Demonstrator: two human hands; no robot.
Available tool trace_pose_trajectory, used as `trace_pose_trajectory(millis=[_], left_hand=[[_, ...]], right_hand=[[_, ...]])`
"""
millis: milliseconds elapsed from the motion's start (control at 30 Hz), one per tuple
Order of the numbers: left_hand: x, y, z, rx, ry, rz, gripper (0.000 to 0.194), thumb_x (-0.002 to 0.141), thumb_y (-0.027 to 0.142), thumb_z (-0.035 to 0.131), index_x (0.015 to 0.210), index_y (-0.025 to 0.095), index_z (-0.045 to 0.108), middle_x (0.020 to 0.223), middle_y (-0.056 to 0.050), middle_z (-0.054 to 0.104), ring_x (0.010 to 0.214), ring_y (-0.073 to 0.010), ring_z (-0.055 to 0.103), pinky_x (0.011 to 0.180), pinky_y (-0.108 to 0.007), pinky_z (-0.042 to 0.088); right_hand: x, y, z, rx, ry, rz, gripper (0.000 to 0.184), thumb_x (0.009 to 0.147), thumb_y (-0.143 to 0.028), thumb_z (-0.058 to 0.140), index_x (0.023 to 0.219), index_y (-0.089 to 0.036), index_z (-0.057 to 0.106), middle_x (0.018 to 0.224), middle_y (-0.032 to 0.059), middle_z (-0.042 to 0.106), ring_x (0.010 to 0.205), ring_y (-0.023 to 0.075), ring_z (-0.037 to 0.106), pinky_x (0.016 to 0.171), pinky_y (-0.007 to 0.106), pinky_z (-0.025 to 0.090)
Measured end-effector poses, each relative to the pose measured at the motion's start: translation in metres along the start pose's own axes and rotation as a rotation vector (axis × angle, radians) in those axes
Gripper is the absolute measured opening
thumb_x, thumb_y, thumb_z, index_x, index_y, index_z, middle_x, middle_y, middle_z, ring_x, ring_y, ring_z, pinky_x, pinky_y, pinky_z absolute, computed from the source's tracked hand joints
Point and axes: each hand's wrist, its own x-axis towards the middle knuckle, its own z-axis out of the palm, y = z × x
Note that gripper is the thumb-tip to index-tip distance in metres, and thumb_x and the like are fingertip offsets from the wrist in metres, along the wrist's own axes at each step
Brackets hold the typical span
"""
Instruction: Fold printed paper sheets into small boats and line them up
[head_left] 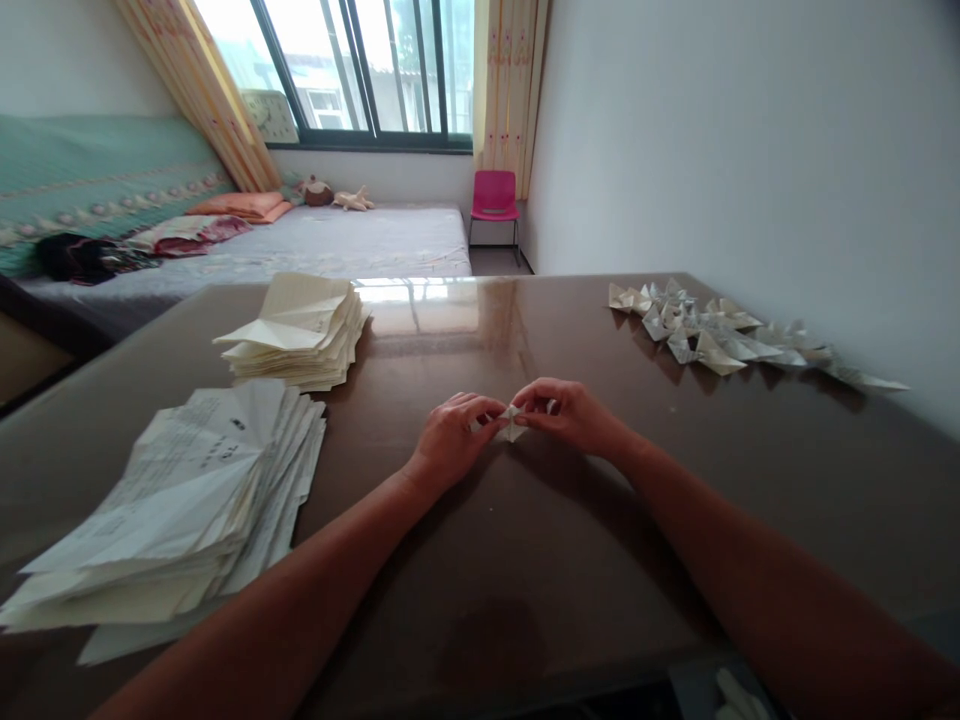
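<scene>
Between my two hands, just above the middle of the brown table (450,580), is a small folded piece of paper (512,428), pale with pointed corners. My left hand (459,440) pinches its left side between thumb and fingers. On its right side, my right hand (566,412) has a like pinch. Fingers cover much of the paper, so its full shape is hidden. Over at the right lie several finished-looking folded paper shapes (686,325) with pointed tips, grouped near the wall.
At the left stand a stack of printed paper sheets (187,480) and, behind it, a stack of cream paper (300,335). Beyond the table are a bed (390,235), a pink chair (495,197) and a window (360,70). A white wall (750,150) borders the right side.
</scene>
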Motion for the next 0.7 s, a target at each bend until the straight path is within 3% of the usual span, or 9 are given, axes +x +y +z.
trace_pose_trajectory(millis=[133,367,500,700], left_hand=[[0.0,-0.001,-0.003,0.039,0.065,0.113,0.016,0.088,0.031,0.058,0.092,0.024,0.072,0.088,-0.001,0.07,0.085,-0.0151,0.061,0.077,-0.025,0.047],[-0.003,-0.001,-0.004,0.124,0.076,0.084,0.018,0.09,0.032,0.054,0.094,0.026,0.071,0.095,0.0,0.069,0.088,-0.014,0.062,0.079,-0.024,0.046],[-0.002,-0.001,-0.006,0.098,0.083,0.02,0.019,0.089,0.032,0.054,0.092,0.026,0.071,0.096,0.001,0.069,0.081,-0.0119,0.063,0.069,-0.02,0.045],[0.005,-0.015,-0.005,-0.033,0.164,-0.118,0.016,0.086,0.033,0.056,0.085,0.022,0.068,0.087,-0.001,0.069,0.077,-0.0129,0.064,0.062,-0.02,0.046]], right_hand=[[-0.001,-0.004,0.003,-0.129,0.116,-0.14,0.018,0.084,-0.037,0.064,0.086,-0.021,0.072,0.081,0.0014,0.064,0.062,0.0094,0.052,0.061,0.023,0.044],[-0.001,-0.003,0.006,-0.154,0.151,-0.196,0.016,0.088,-0.03,0.058,0.084,-0.021,0.071,0.084,0.0023,0.066,0.068,0.0113,0.058,0.064,0.023,0.046],[0.001,0.002,0.006,-0.079,0.172,-0.154,0.015,0.086,-0.03,0.06,0.081,-0.02,0.07,0.081,0.0016,0.065,0.068,0.0117,0.058,0.063,0.023,0.046],[0.005,0.017,0.004,0.112,0.204,0.054,0.018,0.081,-0.036,0.064,0.085,-0.018,0.065,0.074,0.0013,0.068,0.064,0.0129,0.061,0.059,0.023,0.046]])
